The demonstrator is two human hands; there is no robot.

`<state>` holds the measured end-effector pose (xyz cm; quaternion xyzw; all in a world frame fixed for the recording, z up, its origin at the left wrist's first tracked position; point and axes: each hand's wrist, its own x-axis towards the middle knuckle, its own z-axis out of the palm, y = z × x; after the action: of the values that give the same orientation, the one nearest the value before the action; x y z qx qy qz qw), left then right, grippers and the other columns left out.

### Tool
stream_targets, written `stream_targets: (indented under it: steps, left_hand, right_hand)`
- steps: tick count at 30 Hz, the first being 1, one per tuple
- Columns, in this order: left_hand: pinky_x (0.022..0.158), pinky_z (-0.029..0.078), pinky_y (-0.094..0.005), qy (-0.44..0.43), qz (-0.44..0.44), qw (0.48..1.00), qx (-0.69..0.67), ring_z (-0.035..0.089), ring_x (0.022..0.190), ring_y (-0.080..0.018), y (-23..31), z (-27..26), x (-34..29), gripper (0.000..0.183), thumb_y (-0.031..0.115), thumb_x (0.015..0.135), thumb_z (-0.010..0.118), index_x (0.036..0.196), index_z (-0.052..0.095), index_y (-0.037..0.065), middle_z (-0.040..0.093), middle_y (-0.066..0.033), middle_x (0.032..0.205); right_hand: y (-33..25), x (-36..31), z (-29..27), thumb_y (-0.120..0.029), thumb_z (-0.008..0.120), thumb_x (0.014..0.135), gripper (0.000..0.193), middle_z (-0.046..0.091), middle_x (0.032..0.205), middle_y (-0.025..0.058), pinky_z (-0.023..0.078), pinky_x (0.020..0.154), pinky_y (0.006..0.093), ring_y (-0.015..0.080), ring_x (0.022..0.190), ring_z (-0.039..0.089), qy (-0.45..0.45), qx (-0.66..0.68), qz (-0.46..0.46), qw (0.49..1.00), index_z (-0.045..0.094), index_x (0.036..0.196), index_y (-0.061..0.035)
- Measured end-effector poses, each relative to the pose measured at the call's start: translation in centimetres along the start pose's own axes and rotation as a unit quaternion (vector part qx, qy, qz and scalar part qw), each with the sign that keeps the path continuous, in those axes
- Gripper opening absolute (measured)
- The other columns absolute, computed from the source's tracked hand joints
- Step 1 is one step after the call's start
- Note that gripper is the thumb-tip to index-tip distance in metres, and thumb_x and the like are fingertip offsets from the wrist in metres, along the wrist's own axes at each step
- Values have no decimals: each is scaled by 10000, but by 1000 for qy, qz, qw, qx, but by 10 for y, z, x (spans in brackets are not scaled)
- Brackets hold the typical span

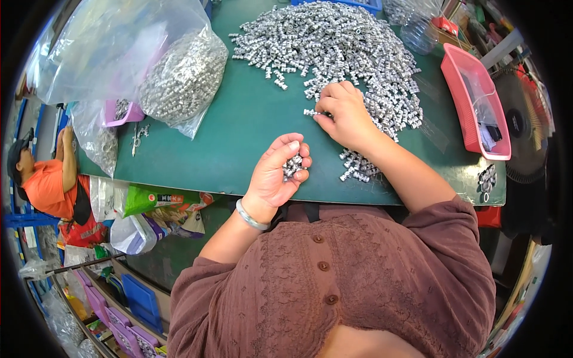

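A big heap of small silvery metal fittings (334, 45) covers the far middle of the green table (179, 158). My left hand (279, 170), palm up near the front edge, curls its fingers round several of these fittings (292, 166). At the heap's near edge my right hand (343, 113) is closed with fingertips pinching a small metal fitting (309, 112). Between my right forearm and the table's edge lies a smaller cluster of the same fittings (358, 166).
A clear plastic bag of fittings (185, 74) stands at the left beside a purple scoop (124, 112). On the right are a pink basket (471, 101), dark rings (486, 182) and a fan (518, 119). A person in orange (51, 188) is at far left.
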<state>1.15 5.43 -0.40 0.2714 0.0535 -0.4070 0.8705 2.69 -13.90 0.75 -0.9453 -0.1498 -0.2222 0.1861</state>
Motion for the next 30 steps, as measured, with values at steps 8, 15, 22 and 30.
stream_targets:
  steps: [8,15,22,30]
  left_hand:
    - [498,388,-210,48,112,985,126,514,673,-127,-4,15,-2,183,94,833,565,1012,529,83,548,-43,786]
    - [499,386,-216,38,149,974,164,519,672,-128,-7,21,-2,202,103,834,573,1030,531,80,553,-37,774]
    - [487,388,-211,25,48,998,13,485,666,-123,-2,17,1,124,187,862,544,954,530,105,517,-31,802]
    - [468,388,-192,-4,12,999,-46,471,670,-120,0,13,3,122,223,863,544,927,525,121,489,-23,788]
  right_hand:
    - [-18,-10,-24,-3,641,725,110,573,792,54,441,682,261,159,744,566,-37,359,43,932,577,812,-22]
    - [-20,-14,-25,-18,661,702,136,578,756,63,444,649,276,184,720,562,-10,365,-6,931,590,816,-38]
    - [-10,-11,-29,-52,669,676,165,570,793,63,416,716,331,222,780,536,9,257,-22,966,585,817,-43]
    - [2,-15,-24,-151,661,680,175,519,987,78,341,827,398,255,1001,434,-42,-102,1,994,623,832,-77]
